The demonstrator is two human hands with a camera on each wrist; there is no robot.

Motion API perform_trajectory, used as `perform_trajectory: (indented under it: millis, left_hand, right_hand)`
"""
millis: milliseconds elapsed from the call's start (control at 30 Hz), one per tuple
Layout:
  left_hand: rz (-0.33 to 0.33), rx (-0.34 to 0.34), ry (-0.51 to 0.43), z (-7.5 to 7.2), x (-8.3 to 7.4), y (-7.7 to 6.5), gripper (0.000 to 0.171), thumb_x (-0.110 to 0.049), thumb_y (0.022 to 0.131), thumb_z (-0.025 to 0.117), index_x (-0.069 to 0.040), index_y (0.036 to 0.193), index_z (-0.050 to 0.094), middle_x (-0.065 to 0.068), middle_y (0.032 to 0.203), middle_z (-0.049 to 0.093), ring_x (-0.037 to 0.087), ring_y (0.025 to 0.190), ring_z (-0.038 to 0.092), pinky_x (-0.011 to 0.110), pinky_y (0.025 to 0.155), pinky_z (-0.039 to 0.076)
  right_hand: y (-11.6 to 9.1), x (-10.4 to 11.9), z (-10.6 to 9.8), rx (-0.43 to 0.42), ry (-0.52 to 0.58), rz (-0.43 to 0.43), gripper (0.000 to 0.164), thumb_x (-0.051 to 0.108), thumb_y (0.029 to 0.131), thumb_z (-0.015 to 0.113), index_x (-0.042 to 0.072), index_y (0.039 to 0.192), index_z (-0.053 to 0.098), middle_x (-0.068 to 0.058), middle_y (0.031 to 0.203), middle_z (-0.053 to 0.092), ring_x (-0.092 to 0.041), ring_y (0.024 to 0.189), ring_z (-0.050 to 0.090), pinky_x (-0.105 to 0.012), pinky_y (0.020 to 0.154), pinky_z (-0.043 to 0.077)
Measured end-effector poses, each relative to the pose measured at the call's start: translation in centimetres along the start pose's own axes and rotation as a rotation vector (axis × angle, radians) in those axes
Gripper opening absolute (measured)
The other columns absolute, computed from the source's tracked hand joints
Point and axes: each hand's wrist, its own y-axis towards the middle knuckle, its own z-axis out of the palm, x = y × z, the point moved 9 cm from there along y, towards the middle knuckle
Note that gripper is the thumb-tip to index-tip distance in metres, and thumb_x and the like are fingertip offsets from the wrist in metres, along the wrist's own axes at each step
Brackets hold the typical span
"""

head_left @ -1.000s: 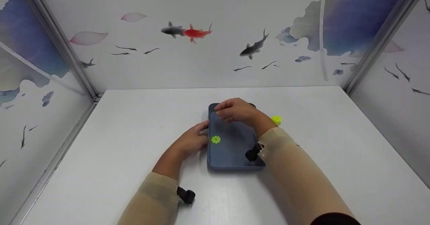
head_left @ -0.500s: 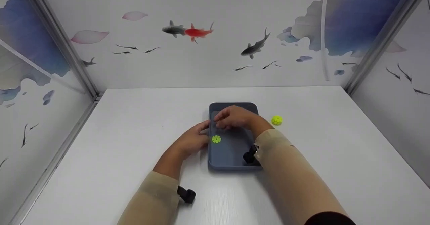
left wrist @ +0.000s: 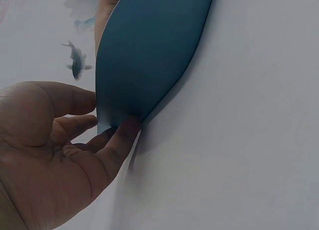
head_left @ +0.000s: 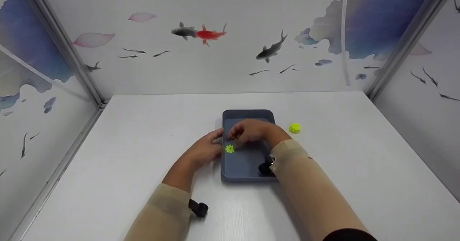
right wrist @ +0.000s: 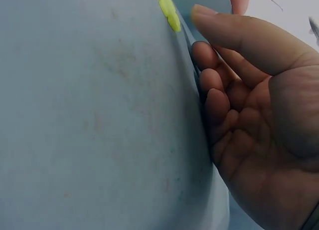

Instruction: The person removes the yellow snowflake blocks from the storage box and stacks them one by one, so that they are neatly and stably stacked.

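A grey-blue rectangular tray [head_left: 248, 167] lies on the white table. My left hand [head_left: 203, 149] touches its left outer wall; in the left wrist view, fingertips rest against that wall. Inside the tray, by the left wall, sits a yellow-green notched plastic disc [head_left: 230, 148], shown edge-on in the right wrist view as a yellow-green piece [right wrist: 169, 10]. My right hand [head_left: 249, 131] is over the tray, just beyond the disc. In the right wrist view its thumb is extended, the other fingers are loosely bent, and nothing shows between them.
A yellow-green ball-shaped piece [head_left: 294, 128] stands on the table to the right of the tray. White panels printed with fish enclose the table [head_left: 143, 126] at the back and sides.
My right hand has come down and nearer within the tray, from its far end towards the disc. The left hand, the disc and the tray stay where they were.
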Motion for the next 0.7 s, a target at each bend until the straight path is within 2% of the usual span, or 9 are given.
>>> perform_trajectory:
  millis: [133, 333, 433, 567, 700]
  left_hand:
    - [-0.006, -0.011, 0.034, -0.22, 0.05, -0.02, 0.081, -0.005, 0.097, 0.058, -0.020, 0.171, 0.030, 0.000, 0.176, 0.034, 0.027, 0.156, 0.045, 0.045, 0.122, 0.049]
    - [-0.006, -0.020, 0.067, -0.34, 0.00, 0.00, 0.082, -0.006, 0.096, 0.058, -0.021, 0.171, 0.030, 0.000, 0.176, 0.034, 0.027, 0.157, 0.044, 0.044, 0.123, 0.047]
    - [0.000, -0.020, 0.061, -0.30, -0.07, -0.01, 0.082, -0.005, 0.096, 0.058, -0.021, 0.171, 0.030, 0.000, 0.176, 0.034, 0.027, 0.157, 0.045, 0.045, 0.123, 0.047]
    - [-0.008, -0.019, 0.043, -0.18, -0.07, -0.03, 0.081, -0.006, 0.096, 0.059, -0.020, 0.171, 0.030, 0.001, 0.177, 0.034, 0.029, 0.156, 0.046, 0.046, 0.124, 0.047]
    - [-0.013, -0.015, 0.025, -0.04, 0.03, 0.04, 0.080, -0.006, 0.097, 0.060, -0.019, 0.171, 0.030, 0.002, 0.177, 0.032, 0.029, 0.155, 0.047, 0.046, 0.123, 0.048]
  right_hand:
    - [0.03, 0.27, 0.29, 0.009, -0.066, 0.001, 0.037, 0.022, 0.086, 0.088, 0.031, 0.121, 0.079, 0.005, 0.118, 0.074, -0.017, 0.107, 0.059, -0.035, 0.098, 0.050]
    - [-0.14, 0.67, 0.61, 0.002, -0.158, 0.028, 0.038, 0.023, 0.085, 0.089, 0.038, 0.119, 0.080, 0.006, 0.133, 0.067, -0.022, 0.125, 0.055, -0.046, 0.119, 0.044]
    - [-0.22, 0.84, 0.66, -0.002, -0.191, 0.034, 0.035, 0.024, 0.086, 0.088, 0.039, 0.116, 0.081, 0.005, 0.137, 0.064, -0.024, 0.130, 0.053, -0.050, 0.124, 0.042]
    - [-0.19, 0.79, 0.66, -0.007, -0.190, 0.027, 0.031, 0.024, 0.086, 0.088, 0.038, 0.113, 0.082, 0.004, 0.134, 0.065, -0.024, 0.127, 0.054, -0.050, 0.122, 0.043]
    - [0.03, 0.52, 0.70, -0.014, -0.159, 0.007, 0.030, 0.021, 0.086, 0.088, 0.032, 0.113, 0.080, 0.004, 0.123, 0.068, -0.021, 0.116, 0.057, -0.044, 0.110, 0.049]
